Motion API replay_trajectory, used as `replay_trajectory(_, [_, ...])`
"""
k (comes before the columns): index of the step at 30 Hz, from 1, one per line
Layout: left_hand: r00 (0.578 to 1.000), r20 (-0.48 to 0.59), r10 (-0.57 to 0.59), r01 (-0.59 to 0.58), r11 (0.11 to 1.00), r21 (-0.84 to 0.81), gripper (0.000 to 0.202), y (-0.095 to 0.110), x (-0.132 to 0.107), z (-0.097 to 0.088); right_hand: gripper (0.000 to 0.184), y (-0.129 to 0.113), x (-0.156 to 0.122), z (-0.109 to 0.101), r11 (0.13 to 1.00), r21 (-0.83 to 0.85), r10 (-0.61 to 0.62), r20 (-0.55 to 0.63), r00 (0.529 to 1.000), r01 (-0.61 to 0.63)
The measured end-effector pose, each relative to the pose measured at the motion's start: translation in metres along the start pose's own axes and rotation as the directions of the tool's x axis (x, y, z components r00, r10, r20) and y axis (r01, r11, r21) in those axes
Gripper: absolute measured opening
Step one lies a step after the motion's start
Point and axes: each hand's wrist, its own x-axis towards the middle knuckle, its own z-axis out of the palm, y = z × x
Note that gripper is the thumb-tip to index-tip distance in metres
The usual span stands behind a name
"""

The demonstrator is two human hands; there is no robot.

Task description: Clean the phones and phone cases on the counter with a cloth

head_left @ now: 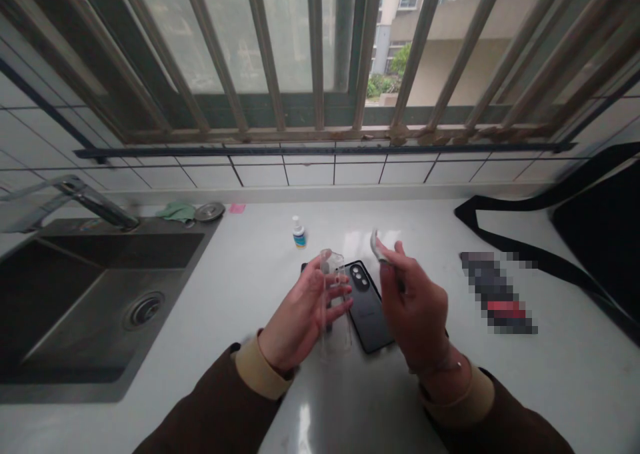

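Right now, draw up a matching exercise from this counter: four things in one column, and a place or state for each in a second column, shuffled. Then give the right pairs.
Things:
1. clear phone case
2. black smartphone
3. small blue-labelled bottle
4. green cloth

Places:
A. bunched at the far edge of the steel sink
B. held in the left hand
C. standing upright on the white counter
D. lying flat, camera side up

Pairs: 1-B, 2-D, 3-C, 4-A.
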Motion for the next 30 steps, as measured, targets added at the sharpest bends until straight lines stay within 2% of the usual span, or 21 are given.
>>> replay_trajectory(1, [0.999,0.04,-0.008,0.008,1.0,0.001,0.056,-0.001,0.0,0.0,0.033,0.0,-0.001,0.002,0.993,-0.011,-0.118,0.088,0.989,0.119])
replay_trajectory(3, [0.995,0.102,-0.002,0.002,1.0,0.004,0.05,-0.003,0.0,0.001,0.039,0.0,-0.003,0.008,0.962,0.003,-0.262,0.272,0.926,0.272])
replay_trajectory(5, [0.993,0.12,0.017,-0.017,1.0,0.005,0.046,-0.004,0.0,0.002,0.04,-0.001,-0.006,0.014,0.948,-0.004,-0.292,0.378,0.878,0.318])
replay_trajectory(6, [0.993,0.114,0.024,-0.025,1.0,0.005,0.044,-0.004,0.0,0.002,0.04,-0.001,-0.007,0.017,0.947,-0.013,-0.289,0.399,0.87,0.32])
replay_trajectory(18, [0.991,0.109,0.073,-0.078,0.996,0.042,0.042,-0.002,0.003,0.002,0.043,0.004,-0.007,0.018,0.96,-0.074,-0.21,0.448,0.869,0.27])
replay_trajectory(23, [0.995,0.057,0.087,-0.091,0.992,0.087,0.043,-0.003,0.003,0.002,0.045,0.004,-0.008,0.018,0.956,-0.085,-0.203,0.495,0.845,0.28])
replay_trajectory(26, [0.992,0.045,0.117,-0.12,0.989,0.091,0.045,-0.005,0.004,0.001,0.042,0.001,-0.009,0.018,0.954,-0.085,-0.21,0.493,0.844,0.288])
replay_trajectory(30, [0.986,-0.028,0.164,-0.161,0.983,0.086,0.046,-0.006,0.005,0.0,0.038,-0.005,-0.012,0.018,0.955,-0.068,-0.218,0.495,0.841,0.288])
